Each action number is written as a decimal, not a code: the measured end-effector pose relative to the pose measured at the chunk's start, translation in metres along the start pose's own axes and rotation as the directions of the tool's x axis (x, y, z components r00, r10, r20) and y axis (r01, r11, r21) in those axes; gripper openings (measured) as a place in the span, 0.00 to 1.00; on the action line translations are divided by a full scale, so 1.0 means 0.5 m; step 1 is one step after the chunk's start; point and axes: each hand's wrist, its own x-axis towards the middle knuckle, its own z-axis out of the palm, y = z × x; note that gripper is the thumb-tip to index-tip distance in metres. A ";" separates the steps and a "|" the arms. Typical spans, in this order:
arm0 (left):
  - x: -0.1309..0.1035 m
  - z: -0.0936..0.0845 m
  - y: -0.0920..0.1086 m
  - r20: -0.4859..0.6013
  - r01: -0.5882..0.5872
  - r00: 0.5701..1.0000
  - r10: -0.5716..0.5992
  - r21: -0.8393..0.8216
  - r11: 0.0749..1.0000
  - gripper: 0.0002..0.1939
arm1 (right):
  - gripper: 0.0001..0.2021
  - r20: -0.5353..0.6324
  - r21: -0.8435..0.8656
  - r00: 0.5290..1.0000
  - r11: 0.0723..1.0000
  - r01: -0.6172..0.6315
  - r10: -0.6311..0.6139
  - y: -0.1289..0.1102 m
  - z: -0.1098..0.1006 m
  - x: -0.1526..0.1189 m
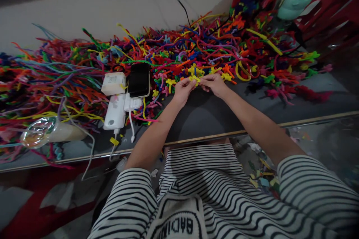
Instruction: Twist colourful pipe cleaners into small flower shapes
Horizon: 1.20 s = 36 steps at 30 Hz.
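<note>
Between my two hands is a small yellow pipe-cleaner flower [194,80], held just above the front part of the dark table. My left hand [183,90] pinches its left side with thumb and fingertips. From the right, my right hand [215,84] has its fingers closed on the flower's other edge. Right behind it lies another yellow piece [195,70] with a bit of blue on it. A big heap of loose and twisted pipe cleaners [174,50] in many colours spreads behind both hands. Scissors with yellow and red handles [243,71] rest right of my right hand.
A black phone [139,79], a white power bank [114,112] with a cable and a white box [113,83] sit to the left. A plastic cup [53,132] lies on its side at far left. A greenish bottle [297,2] and red chairs [333,11] stand at back right.
</note>
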 end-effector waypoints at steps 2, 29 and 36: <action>-0.001 0.000 0.001 0.010 -0.003 1.000 0.003 0.007 1.000 0.10 | 0.24 -0.002 0.025 1.000 0.999 -0.022 0.022 0.001 0.000 0.001; -0.011 -0.002 0.017 -0.040 -0.251 0.960 0.275 0.300 0.920 0.16 | 0.25 -0.019 -0.045 0.999 0.998 -0.042 0.041 0.001 0.005 0.002; -0.009 -0.008 0.016 0.163 -0.220 0.971 0.175 0.326 0.920 0.11 | 0.29 0.054 0.036 0.985 0.986 -0.165 0.162 -0.021 -0.005 0.003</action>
